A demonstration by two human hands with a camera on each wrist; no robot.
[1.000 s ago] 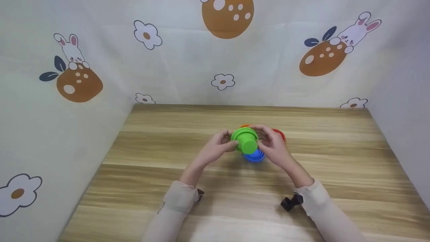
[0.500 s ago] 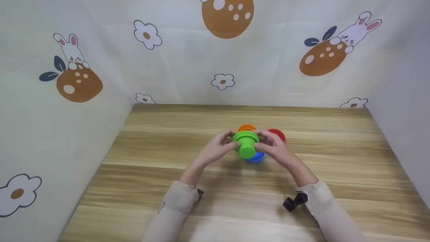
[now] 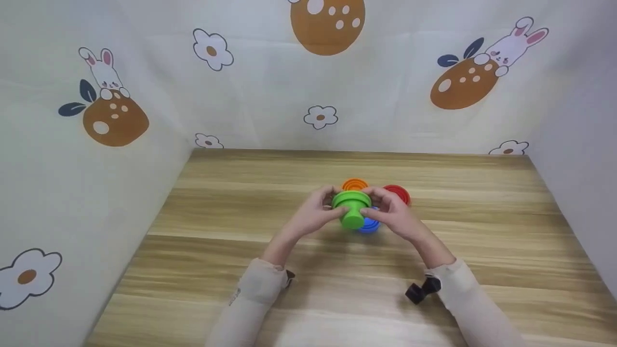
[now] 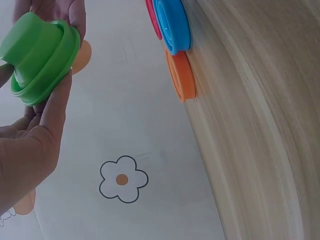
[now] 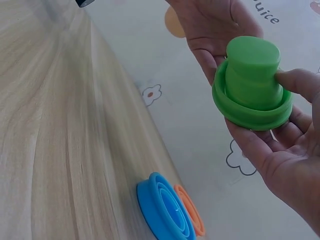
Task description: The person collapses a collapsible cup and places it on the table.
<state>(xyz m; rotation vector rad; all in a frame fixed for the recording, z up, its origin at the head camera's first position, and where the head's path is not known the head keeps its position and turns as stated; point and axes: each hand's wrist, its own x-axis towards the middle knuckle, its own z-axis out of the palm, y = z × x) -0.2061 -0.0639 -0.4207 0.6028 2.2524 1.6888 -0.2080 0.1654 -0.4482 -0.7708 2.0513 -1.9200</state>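
A green collapsible cup (image 3: 352, 207), partly extended, is held up off the table with its narrow end tilted toward me. My left hand (image 3: 313, 214) grips it by the rim and side, the thumb on the narrow part. From the opposite side my right hand (image 3: 396, 213) grips the same cup, its thumb also against the narrow part, as the right wrist view shows. Behind and below the hands lie a blue collapsed cup (image 3: 369, 225), an orange collapsed cup (image 3: 355, 184) and a red collapsed cup (image 3: 399, 193). Hands and green cup partly cover them.
The wood-grain table (image 3: 221, 260) stretches around the hands. A patterned cloth wall (image 3: 260, 96) rises at the table's back edge, with side walls left and right. A black wrist mount (image 3: 424, 289) sticks out from the right sleeve.
The green cup has come slightly lower and its narrow end has tipped downward. Both thumbs have shifted inward along its side. The orange cup shows more than before; the cups on the table stay put.
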